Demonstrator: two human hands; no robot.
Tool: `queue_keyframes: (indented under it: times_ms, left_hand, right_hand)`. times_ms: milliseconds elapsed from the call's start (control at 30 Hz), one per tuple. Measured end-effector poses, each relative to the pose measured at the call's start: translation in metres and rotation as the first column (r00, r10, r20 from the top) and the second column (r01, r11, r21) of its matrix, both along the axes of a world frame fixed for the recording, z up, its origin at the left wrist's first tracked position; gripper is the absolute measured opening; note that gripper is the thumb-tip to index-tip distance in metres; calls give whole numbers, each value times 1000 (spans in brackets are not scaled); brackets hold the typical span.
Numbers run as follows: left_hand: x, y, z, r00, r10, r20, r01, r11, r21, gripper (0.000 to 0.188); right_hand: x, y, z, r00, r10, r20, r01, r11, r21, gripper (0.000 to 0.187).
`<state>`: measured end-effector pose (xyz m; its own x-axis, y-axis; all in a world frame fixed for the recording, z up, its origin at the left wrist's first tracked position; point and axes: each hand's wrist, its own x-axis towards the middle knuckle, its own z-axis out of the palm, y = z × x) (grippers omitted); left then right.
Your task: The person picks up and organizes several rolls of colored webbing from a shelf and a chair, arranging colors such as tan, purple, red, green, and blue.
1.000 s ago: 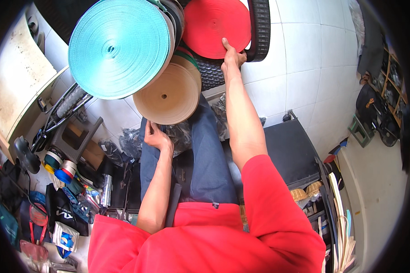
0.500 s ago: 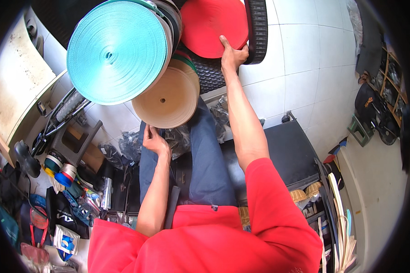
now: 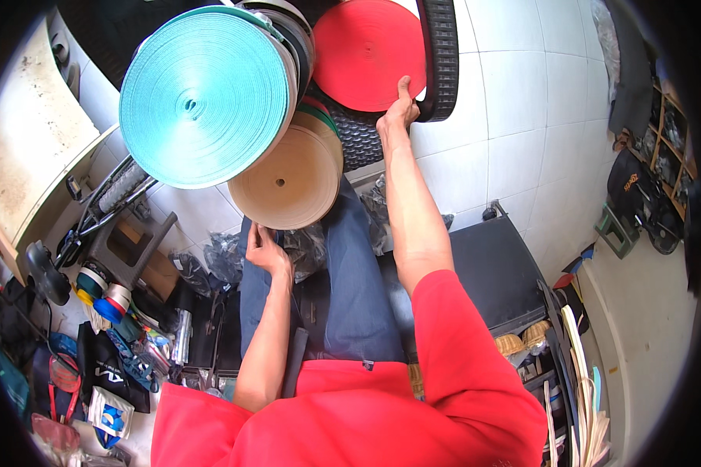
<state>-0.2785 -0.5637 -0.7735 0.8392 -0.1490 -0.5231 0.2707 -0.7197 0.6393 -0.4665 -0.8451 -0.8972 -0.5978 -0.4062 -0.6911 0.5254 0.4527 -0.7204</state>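
Note:
My right hand (image 3: 398, 117) grips the lower right edge of a flat red webbing roll (image 3: 370, 54), its thumb up against the rim and its fingers mostly hidden beneath. Closed at the near edge of a tan webbing roll (image 3: 288, 187), my left hand (image 3: 269, 253) has its fingertips at the underside, partly out of sight. A large turquoise webbing roll (image 3: 202, 101) covers part of the tan one and lies on top of several other rolls. Behind the tan roll shows the edge of a green roll (image 3: 318, 117).
The rolls lie on a black woven-pattern seat (image 3: 362, 144) with a ribbed side (image 3: 442, 58). A black case (image 3: 483, 268) stands right of my legs. At left are a stool (image 3: 136, 245), a bicycle saddle (image 3: 47, 272) and a pale tabletop (image 3: 35, 132); bags and spools crowd the lower left.
My right thumb has slid from the red roll's face toward its lower right rim, and the hand has turned. My left hand stays at the tan roll. The whole view has shifted slightly.

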Motion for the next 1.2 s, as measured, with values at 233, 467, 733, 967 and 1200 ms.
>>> queue_keyframes:
  times_ms: [233,467,733,967,1200]
  left_hand:
    - [0,-7,6,998,41,-37,-43,998,-38,33]
    - [-13,-65,58,741,-508,439,510,851,123,25]
    - [-58,-139,49,537,-844,18,814,512,-275,29]
    - [-97,-230,-55,692,-587,-419,558,804,-206,63]
    - [-92,-258,-154,805,-232,-545,313,948,58,59]
  right_hand:
    - [8,4,-9,981,-192,8,191,972,-140,52]
    - [-22,15,-25,935,352,-30,-317,873,370,63]
    - [-113,10,46,337,827,451,-822,24,569,36]
    - [-182,-89,3,646,751,-135,-714,657,243,47]
    - [-106,-153,26,124,988,97,-963,96,253,48]
